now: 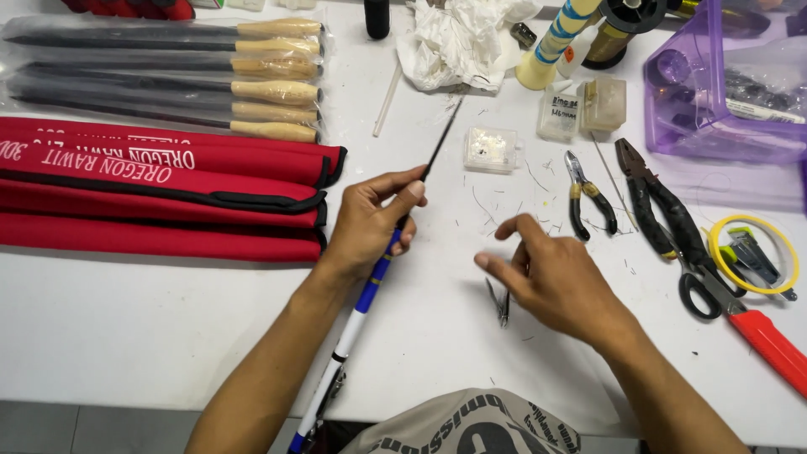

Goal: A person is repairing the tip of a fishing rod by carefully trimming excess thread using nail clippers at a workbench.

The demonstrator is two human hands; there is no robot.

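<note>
The left hand (370, 225) has its grip closed around a thin fishing rod (363, 303) – thumb on top, fingers curled beneath – at the point where the white and blue wrapped section gives way to the bare black blank, whose slim tip runs up and away toward a crumpled white cloth (454, 38) at the far edge of the white table (143, 319). The right hand (551, 277) hovers just above the table with its grip loose and holding nothing, forefinger and thumb stretched toward a small pair of metal tweezers (501, 304) lying flat just beside the fingertips; whether they touch cannot be told. To the left lie folded red rod sleeves (160, 202) and, beyond them, a bundle of dark rods with pale wooden handles (176, 71) in clear wrapping. To the right of the hands sit a small clear plastic box (492, 150), small yellow-handled pliers (588, 195), larger black-handled pliers (660, 206), black scissors (710, 290), a red-handled tool (769, 340) and a yellow ring (752, 252) – with a purple translucent box (723, 84) at the far right.
</note>
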